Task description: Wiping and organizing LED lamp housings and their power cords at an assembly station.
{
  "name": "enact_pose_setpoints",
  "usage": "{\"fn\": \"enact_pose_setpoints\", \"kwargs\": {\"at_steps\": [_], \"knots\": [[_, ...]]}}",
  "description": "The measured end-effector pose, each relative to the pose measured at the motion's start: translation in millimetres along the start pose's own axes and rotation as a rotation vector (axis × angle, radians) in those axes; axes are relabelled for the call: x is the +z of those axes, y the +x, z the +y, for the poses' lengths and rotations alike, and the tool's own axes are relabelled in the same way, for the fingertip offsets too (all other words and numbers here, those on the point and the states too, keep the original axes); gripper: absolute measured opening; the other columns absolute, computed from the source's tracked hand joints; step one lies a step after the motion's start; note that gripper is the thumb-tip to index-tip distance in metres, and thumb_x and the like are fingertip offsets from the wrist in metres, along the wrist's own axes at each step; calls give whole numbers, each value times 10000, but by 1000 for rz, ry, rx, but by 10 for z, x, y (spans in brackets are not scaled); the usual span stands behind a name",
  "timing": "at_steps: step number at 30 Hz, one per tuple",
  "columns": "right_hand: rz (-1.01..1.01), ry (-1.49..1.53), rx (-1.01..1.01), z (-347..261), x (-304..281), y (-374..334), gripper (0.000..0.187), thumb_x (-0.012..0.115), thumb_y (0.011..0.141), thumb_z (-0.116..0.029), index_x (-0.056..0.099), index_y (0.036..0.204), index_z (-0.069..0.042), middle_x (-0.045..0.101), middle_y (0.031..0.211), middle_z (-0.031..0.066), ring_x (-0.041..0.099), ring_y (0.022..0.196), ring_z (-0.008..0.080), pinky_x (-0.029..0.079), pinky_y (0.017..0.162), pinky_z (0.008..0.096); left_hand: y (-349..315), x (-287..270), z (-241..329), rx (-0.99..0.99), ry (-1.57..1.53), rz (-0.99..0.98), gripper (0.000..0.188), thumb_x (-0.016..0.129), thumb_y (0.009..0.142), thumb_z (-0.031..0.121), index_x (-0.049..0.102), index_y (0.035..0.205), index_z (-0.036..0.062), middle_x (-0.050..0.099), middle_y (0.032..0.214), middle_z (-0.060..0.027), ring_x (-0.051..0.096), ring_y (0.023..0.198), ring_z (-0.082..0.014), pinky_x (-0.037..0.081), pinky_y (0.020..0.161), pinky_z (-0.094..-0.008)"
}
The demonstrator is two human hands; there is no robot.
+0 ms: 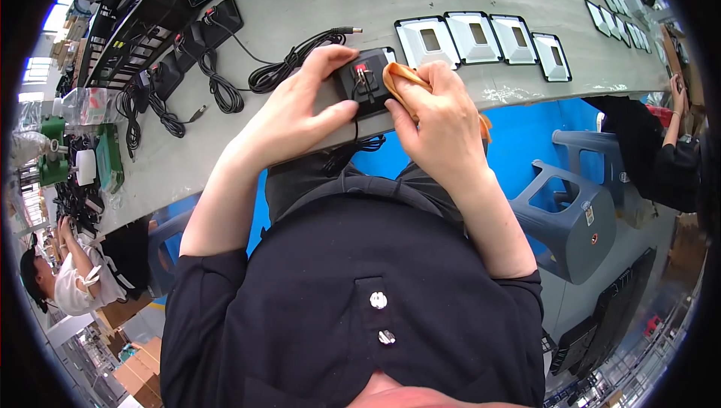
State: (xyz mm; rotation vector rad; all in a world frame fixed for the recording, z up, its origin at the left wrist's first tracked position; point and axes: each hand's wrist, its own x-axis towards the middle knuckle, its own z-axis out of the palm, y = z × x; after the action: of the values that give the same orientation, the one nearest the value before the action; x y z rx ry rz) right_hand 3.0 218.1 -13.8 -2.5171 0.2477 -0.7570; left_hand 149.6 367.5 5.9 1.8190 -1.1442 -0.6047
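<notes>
A black box-shaped housing (371,97) with a small red part and wires on its upper face lies at the table's near edge. My left hand (300,104) grips it from the left, thumb at the near side and fingers at the far side. In my right hand (439,111) is a bunched orange-brown cloth (404,76), pressed against the housing's right edge. A black cable (351,154) hangs from the housing below the table edge. Just beyond my left hand, a coiled black cable (289,66) with a plug end rests on the table.
Several white panels with black frames (475,36) lie in a row at the far right of my hands. Other black housings with coiled cables (218,21) sit to the left, beside a black rack (143,25). Blue-grey stools (571,216) stand at right. Co-workers sit at both sides.
</notes>
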Motion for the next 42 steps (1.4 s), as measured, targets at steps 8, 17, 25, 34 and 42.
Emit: {"fn": "enact_pose_setpoints", "kwargs": {"at_steps": [8, 17, 25, 34, 42], "knots": [[-20, 90, 66, -70, 30, -58, 193, 704, 745, -86, 668, 928, -38, 532, 900, 98, 559, 838, 267, 476, 715, 366, -120, -6, -122, 205, 389, 17, 714, 817, 616, 200, 499, 1249, 108, 454, 1373, -149, 425, 1272, -347, 381, 1043, -434], [31, 113, 139, 37, 54, -99, 202, 732, 730, -92, 691, 926, -63, 548, 859, 66, 565, 789, 240, 477, 666, 347, 5, 9, -132, 209, 436, -19, 724, 823, 615, 207, 528, 1273, 141, 525, 1267, -83, 481, 1187, -322, 408, 1006, -426], [-20, 181, 179, 66, 49, -18, 186, 737, 731, -109, 700, 909, -72, 553, 845, 72, 573, 780, 246, 475, 672, 350, 35, -3, -64, 229, 440, 25, 755, 845, 575, 247, 547, 1253, 105, 536, 1265, -113, 485, 1182, -327, 399, 1008, -419], [-53, 127, 173, -185, -12, -76, 182, 709, 767, -43, 686, 942, 0, 552, 843, 100, 564, 761, 250, 465, 674, 328, -288, 218, -138, 210, 485, 279, 647, 816, 589, 249, 541, 1134, 34, 559, 1147, -153, 532, 1103, -344, 427, 979, -434], [-56, 132, 184, -346, -168, -224, 154, 689, 807, -17, 675, 948, 44, 512, 865, 78, 536, 728, 154, 444, 562, 248, -1558, -739, -393, -179, 569, 413, 637, 803, 633, 169, 524, 1190, 37, 569, 1185, -167, 567, 1072, -341, 464, 932, -398]]}}
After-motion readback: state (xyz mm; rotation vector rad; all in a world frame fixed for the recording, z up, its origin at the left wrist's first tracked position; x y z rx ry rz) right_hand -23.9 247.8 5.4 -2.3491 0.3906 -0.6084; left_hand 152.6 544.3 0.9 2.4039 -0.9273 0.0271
